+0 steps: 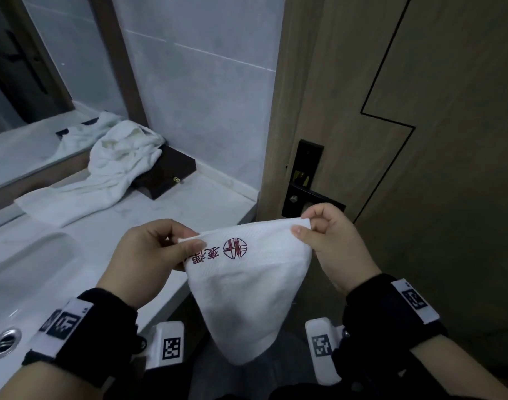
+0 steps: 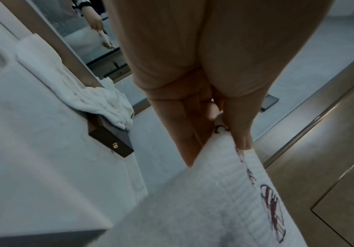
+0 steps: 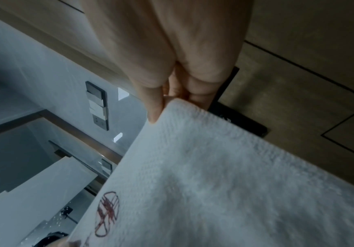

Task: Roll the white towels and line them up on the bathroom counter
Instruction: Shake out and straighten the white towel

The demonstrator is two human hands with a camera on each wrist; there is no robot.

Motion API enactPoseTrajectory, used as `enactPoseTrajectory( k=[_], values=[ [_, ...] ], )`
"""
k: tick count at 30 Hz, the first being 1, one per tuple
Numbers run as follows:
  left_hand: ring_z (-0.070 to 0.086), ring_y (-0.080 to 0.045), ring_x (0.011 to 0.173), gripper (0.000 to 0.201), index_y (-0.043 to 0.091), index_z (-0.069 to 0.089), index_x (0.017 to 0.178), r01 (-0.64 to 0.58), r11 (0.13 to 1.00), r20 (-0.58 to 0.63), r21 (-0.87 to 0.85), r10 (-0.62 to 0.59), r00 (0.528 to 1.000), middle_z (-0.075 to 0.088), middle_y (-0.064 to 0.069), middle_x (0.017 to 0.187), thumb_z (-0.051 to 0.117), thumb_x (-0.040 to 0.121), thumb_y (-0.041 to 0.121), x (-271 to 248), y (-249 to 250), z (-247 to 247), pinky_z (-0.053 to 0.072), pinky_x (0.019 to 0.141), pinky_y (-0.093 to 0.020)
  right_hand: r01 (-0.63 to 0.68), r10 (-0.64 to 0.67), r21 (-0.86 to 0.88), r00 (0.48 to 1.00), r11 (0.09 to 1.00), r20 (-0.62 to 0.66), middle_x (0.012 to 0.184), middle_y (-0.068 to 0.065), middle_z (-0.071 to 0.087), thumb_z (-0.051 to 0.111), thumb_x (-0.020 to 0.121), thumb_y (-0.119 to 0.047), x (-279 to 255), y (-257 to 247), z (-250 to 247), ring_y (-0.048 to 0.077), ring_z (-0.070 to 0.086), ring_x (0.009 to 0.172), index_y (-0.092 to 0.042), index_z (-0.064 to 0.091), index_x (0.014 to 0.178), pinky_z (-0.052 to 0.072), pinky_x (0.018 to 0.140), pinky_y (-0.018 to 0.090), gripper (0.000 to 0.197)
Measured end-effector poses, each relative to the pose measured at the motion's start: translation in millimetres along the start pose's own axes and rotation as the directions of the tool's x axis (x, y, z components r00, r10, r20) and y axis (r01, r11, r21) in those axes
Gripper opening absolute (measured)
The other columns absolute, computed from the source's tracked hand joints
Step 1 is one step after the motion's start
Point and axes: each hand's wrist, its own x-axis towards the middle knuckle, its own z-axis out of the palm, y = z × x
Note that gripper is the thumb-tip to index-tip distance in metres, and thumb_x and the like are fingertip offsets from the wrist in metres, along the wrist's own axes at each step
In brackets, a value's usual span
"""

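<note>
Here the left hand (image 1: 148, 249) and right hand (image 1: 330, 243) each pinched a top corner of the white towel (image 1: 247, 284), held hanging beside the counter (image 1: 206, 203) edge; crumpled towel (image 1: 117, 163) lay behind.

Dim, cool, even lighting; shadows soft. Head view sharp, lines bowed at its edges. Both wrist views soft and smeared near the lens, strongly distorted; faint sheen on door (image 2: 330, 167), right.

pale counter (image 1: 189, 209), crumpled white towel (image 1: 108, 168) (partly over dark box (image 1: 167, 174))
</note>
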Motion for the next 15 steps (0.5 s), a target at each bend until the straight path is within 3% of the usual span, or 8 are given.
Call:
enactPoseTrajectory(
  k=[3,6,10,12,15],
  values=[
    [0.065,-0.020,0.057,0.008,0.014,0.075,0.074,0.005,1.000,-0.040,0.008,-0.004,0.999,0.067,-0.023,0.073,0.082,0.071,0.015,-5.9,-9.6,-8.7,0.059,0.056,-0.031,-0.032,0.032,0.003,0.998,0.999,0.054,0.081,0.005,0.073,0.069,0.086,-0.008,5.2,8.6,11.6,0.019,0.069,0.077,-0.017,0.061,0.107,0.053,0.073,0.032,0.025],
    [0.066,-0.021,0.063,0.008,0.017,0.075,0.079,0.008,1.000,-0.091,0.022,-0.006,0.996,0.069,-0.021,0.078,0.079,0.079,0.010,-14.3,-22.0,-19.8,0.060,0.064,-0.039,-0.061,0.059,0.011,0.991,0.998,0.121,0.092,0.005,0.075,0.069,0.086,-0.011,11.0,16.9,22.8,0.020,0.071,0.086,-0.019,0.066,0.105,0.052,0.075,0.035,0.021],
    [0.066,-0.019,0.073,0.019,0.029,0.074,0.099,0.038,0.999,-0.163,0.024,-0.034,0.986,0.069,-0.007,0.080,0.074,0.085,0.016,-29.0,-41.1,-34.9,0.056,0.081,-0.045,-0.072,0.057,0.066,0.977,0.995,0.206,0.093,0.012,0.074,0.068,0.084,-0.013,15.0,25.0,42.5,0.027,0.069,0.086,-0.014,0.069,0.094,0.054,0.083,0.043,0.011],
    [0.069,-0.012,0.076,0.019,0.034,0.073,0.102,0.049,0.997,-0.181,0.061,-0.037,0.983,0.073,0.005,0.081,0.072,0.088,0.022,-39.2,-48.9,-41.3,0.056,0.082,-0.040,-0.101,0.069,0.119,0.966,0.988,0.249,0.092,0.014,0.073,0.067,0.083,-0.012,15.1,28.4,53.9,0.024,0.068,0.084,-0.014,0.069,0.091,0.053,0.081,0.040,0.009],
    [0.072,-0.016,0.081,0.014,0.028,0.074,0.095,0.081,0.995,-0.215,0.060,-0.067,0.974,0.076,0.002,0.087,0.065,0.084,0.031,-54.3,-55.8,-47.8,0.059,0.080,-0.042,-0.128,0.071,0.160,0.944,0.979,0.321,0.087,0.011,0.072,0.065,0.082,-0.011,13.3,32.2,70.4,0.020,0.067,0.079,-0.016,0.069,0.087,0.052,0.073,0.033,0.008]
  ],
)
